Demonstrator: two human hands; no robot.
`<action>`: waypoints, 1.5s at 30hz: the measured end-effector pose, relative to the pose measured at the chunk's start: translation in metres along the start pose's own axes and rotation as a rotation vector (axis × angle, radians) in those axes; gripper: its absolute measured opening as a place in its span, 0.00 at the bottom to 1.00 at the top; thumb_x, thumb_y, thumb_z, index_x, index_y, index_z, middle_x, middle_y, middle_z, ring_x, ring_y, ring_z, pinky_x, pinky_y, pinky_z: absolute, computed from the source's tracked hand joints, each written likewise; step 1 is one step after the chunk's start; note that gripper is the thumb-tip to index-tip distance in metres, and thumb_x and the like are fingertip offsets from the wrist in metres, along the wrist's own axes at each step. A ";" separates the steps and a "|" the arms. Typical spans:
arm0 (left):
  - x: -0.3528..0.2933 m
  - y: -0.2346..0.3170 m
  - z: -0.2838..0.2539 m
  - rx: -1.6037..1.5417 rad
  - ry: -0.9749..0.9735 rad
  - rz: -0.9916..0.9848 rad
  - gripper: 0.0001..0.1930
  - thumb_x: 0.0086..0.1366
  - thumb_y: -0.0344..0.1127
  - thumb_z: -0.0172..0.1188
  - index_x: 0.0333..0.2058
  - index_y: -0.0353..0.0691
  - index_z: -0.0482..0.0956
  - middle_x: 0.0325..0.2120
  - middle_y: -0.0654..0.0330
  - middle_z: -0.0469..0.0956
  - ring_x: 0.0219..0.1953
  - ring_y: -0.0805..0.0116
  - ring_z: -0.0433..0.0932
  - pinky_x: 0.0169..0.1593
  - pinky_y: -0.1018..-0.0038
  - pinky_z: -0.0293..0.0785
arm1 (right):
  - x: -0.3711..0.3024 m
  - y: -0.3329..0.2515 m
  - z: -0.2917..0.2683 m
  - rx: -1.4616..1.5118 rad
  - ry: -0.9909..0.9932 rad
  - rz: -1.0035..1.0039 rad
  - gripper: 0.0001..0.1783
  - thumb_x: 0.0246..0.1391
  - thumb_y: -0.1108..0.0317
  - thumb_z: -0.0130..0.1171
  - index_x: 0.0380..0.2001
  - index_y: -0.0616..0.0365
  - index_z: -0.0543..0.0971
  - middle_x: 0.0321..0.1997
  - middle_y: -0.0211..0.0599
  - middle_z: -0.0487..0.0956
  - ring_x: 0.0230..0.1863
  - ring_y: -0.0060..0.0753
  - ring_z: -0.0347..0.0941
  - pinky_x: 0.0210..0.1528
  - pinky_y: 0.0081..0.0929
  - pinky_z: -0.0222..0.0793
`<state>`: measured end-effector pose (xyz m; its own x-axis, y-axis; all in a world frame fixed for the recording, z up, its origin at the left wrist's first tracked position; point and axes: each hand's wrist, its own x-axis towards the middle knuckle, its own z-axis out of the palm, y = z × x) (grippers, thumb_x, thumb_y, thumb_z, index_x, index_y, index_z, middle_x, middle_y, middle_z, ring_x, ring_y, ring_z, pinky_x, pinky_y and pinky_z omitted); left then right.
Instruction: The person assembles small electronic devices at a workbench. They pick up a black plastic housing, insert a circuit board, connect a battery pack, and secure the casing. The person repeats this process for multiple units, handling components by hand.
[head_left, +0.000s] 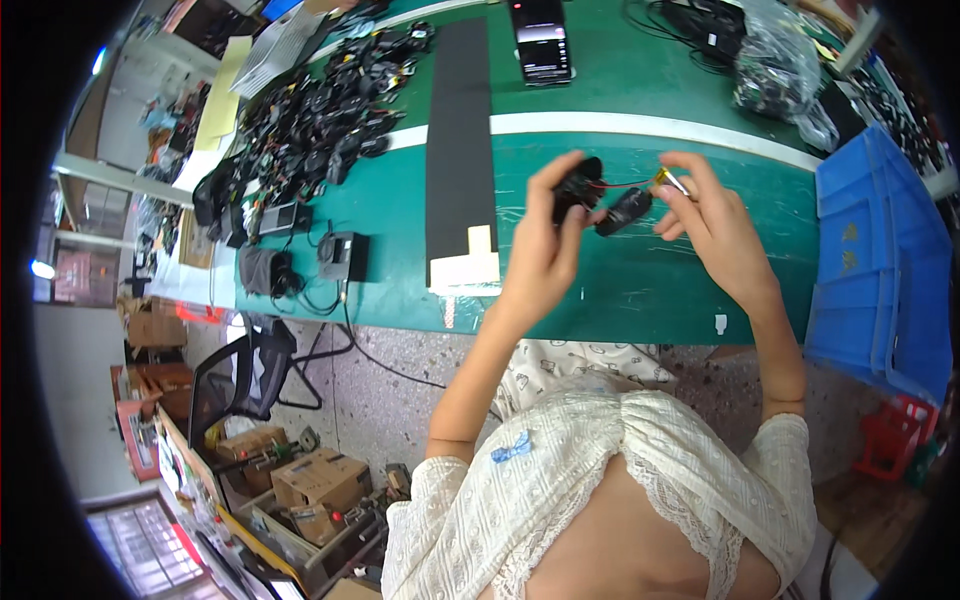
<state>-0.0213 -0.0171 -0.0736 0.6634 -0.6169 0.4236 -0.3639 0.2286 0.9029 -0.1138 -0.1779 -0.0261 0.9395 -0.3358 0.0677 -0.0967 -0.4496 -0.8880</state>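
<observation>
Above the green work table, my left hand grips a black rounded plastic housing between thumb and fingers. A thin red wire runs from it toward my right hand. That hand pinches a small silver and yellow battery between thumb and forefinger, its other fingers curled below. Between the hands is a black oval part, close to my left fingertips. Whether those fingertips support it or it hangs from wires, I cannot tell.
A heap of black parts with wires lies at the left, near a black box with a cable. A dark strip crosses the table. Beyond stands a phone. To the right are a blue crate and a plastic bag.
</observation>
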 end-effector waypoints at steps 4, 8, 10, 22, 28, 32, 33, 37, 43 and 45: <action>-0.012 -0.002 -0.004 -0.040 -0.063 -0.164 0.20 0.63 0.18 0.38 0.53 0.35 0.57 0.46 0.50 0.67 0.47 0.66 0.71 0.47 0.73 0.75 | 0.006 0.004 -0.002 0.130 -0.011 0.010 0.10 0.58 0.66 0.49 0.35 0.62 0.69 0.24 0.36 0.75 0.23 0.23 0.72 0.25 0.19 0.68; -0.018 0.004 0.001 -0.098 0.031 -0.159 0.18 0.62 0.18 0.36 0.52 0.34 0.58 0.47 0.48 0.67 0.45 0.64 0.73 0.46 0.70 0.77 | 0.007 0.011 -0.002 0.451 -0.094 -0.092 0.08 0.57 0.69 0.50 0.37 0.63 0.71 0.28 0.36 0.76 0.25 0.19 0.71 0.28 0.16 0.68; -0.018 0.007 0.003 -0.093 0.054 -0.099 0.18 0.62 0.18 0.35 0.52 0.33 0.57 0.48 0.45 0.67 0.47 0.60 0.72 0.45 0.69 0.77 | 0.007 0.009 0.000 0.514 -0.095 -0.151 0.09 0.56 0.71 0.50 0.39 0.63 0.71 0.30 0.36 0.76 0.27 0.19 0.72 0.30 0.16 0.69; -0.014 0.026 0.008 -0.138 0.193 -0.037 0.18 0.64 0.21 0.36 0.53 0.34 0.54 0.49 0.42 0.64 0.49 0.55 0.70 0.48 0.66 0.75 | -0.014 -0.008 0.007 0.593 -0.010 -0.290 0.10 0.54 0.76 0.51 0.40 0.64 0.69 0.37 0.36 0.76 0.36 0.22 0.74 0.37 0.19 0.71; -0.009 0.029 0.014 -0.365 0.257 -0.115 0.19 0.65 0.23 0.37 0.55 0.38 0.53 0.50 0.42 0.63 0.50 0.54 0.70 0.50 0.64 0.74 | -0.009 -0.003 0.021 0.471 0.292 -0.365 0.09 0.54 0.71 0.55 0.38 0.63 0.72 0.34 0.33 0.76 0.36 0.18 0.72 0.38 0.16 0.66; -0.007 0.032 0.017 -0.556 0.264 -0.189 0.20 0.65 0.24 0.38 0.55 0.39 0.52 0.51 0.43 0.62 0.50 0.54 0.70 0.50 0.62 0.74 | 0.006 0.016 0.048 0.589 0.373 -0.268 0.11 0.60 0.67 0.46 0.42 0.61 0.65 0.34 0.37 0.75 0.39 0.22 0.72 0.40 0.18 0.67; -0.007 0.032 0.017 -0.605 0.262 -0.206 0.20 0.65 0.25 0.38 0.55 0.39 0.52 0.51 0.44 0.62 0.50 0.54 0.70 0.50 0.62 0.74 | 0.011 0.019 0.055 0.609 0.396 -0.250 0.11 0.61 0.66 0.45 0.43 0.60 0.64 0.33 0.37 0.76 0.39 0.22 0.72 0.40 0.18 0.68; -0.011 0.030 0.022 -0.648 0.286 -0.188 0.22 0.65 0.27 0.39 0.57 0.39 0.50 0.53 0.45 0.59 0.53 0.54 0.67 0.52 0.60 0.71 | 0.007 0.013 0.064 0.778 0.275 -0.093 0.11 0.63 0.63 0.39 0.43 0.57 0.56 0.29 0.42 0.76 0.32 0.27 0.74 0.37 0.21 0.69; -0.010 0.030 0.018 -0.721 0.171 -0.204 0.24 0.68 0.38 0.34 0.60 0.39 0.47 0.55 0.47 0.57 0.56 0.56 0.62 0.58 0.57 0.64 | 0.021 0.022 0.042 0.870 0.117 0.094 0.11 0.64 0.59 0.35 0.40 0.55 0.56 0.22 0.44 0.75 0.17 0.26 0.69 0.18 0.20 0.63; -0.006 0.035 0.015 -0.648 0.120 -0.254 0.24 0.68 0.41 0.33 0.60 0.39 0.48 0.55 0.47 0.58 0.56 0.56 0.63 0.57 0.58 0.64 | 0.026 0.017 0.038 0.859 0.098 0.111 0.12 0.63 0.58 0.35 0.42 0.54 0.57 0.22 0.44 0.75 0.14 0.25 0.66 0.13 0.20 0.59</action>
<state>-0.0472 -0.0168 -0.0456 0.7576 -0.6314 0.1656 0.2494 0.5144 0.8204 -0.0787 -0.1625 -0.0568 0.9030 -0.4282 -0.0359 0.1324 0.3567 -0.9248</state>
